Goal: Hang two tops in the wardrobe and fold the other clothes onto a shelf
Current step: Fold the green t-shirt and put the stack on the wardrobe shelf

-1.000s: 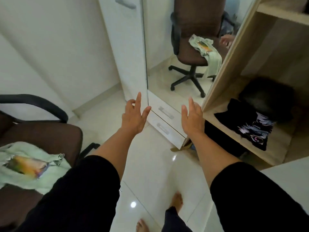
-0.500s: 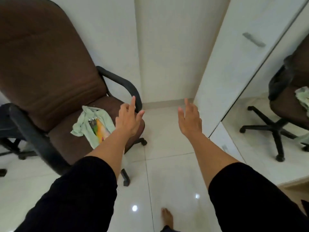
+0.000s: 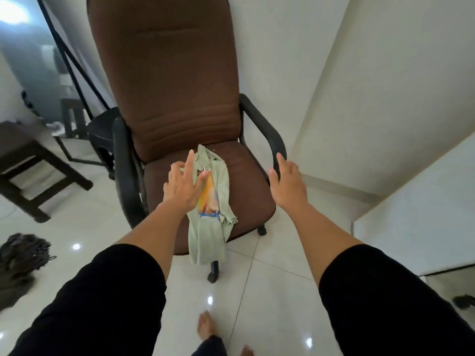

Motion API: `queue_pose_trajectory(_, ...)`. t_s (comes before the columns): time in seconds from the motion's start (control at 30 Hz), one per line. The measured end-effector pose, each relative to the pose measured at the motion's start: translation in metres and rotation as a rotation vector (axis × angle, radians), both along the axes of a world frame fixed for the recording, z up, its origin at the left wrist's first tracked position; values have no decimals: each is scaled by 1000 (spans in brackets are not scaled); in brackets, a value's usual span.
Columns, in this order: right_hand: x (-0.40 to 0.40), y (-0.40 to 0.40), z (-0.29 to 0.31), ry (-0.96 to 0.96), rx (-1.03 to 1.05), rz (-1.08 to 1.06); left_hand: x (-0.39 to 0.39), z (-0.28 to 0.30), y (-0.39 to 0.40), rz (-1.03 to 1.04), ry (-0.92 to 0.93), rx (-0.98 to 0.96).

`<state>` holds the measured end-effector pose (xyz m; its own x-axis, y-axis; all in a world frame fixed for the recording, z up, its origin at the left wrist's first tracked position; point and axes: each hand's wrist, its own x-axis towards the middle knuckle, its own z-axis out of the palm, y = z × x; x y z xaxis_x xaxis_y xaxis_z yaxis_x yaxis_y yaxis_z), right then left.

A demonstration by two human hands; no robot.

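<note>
A pale green top (image 3: pixel 208 228) with a colourful print lies crumpled on the seat of a brown office chair (image 3: pixel 167 80), its lower part hanging over the seat's front edge. My left hand (image 3: pixel 183 185) is stretched out with spread fingers just above the top's upper left part; I cannot tell if it touches the cloth. My right hand (image 3: pixel 285 180) is open over the seat's right side, close to the black right armrest (image 3: pixel 264 127), and holds nothing. The wardrobe's shelves are out of view.
A dark wooden stool (image 3: pixel 30 173) stands to the left, with a dark heap of cloth (image 3: pixel 21 255) on the floor below it. A white wardrobe door (image 3: pixel 421 219) is at the right. A black tripod leg (image 3: pixel 74 70) rises behind the chair. My bare feet (image 3: pixel 205 327) stand on white tiles.
My view has swung left from the wardrobe shelf to face the chair. Both open hands have moved in over the seat, the left one reaching the green top.
</note>
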<state>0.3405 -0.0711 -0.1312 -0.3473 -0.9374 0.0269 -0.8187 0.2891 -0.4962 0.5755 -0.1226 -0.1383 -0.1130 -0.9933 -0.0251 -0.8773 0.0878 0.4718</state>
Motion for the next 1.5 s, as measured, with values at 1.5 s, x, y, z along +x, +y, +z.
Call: queue_pose_trajectory(1.5,58,-350,-302,-159,472,165,-32,-281,-378,139,-248,572)
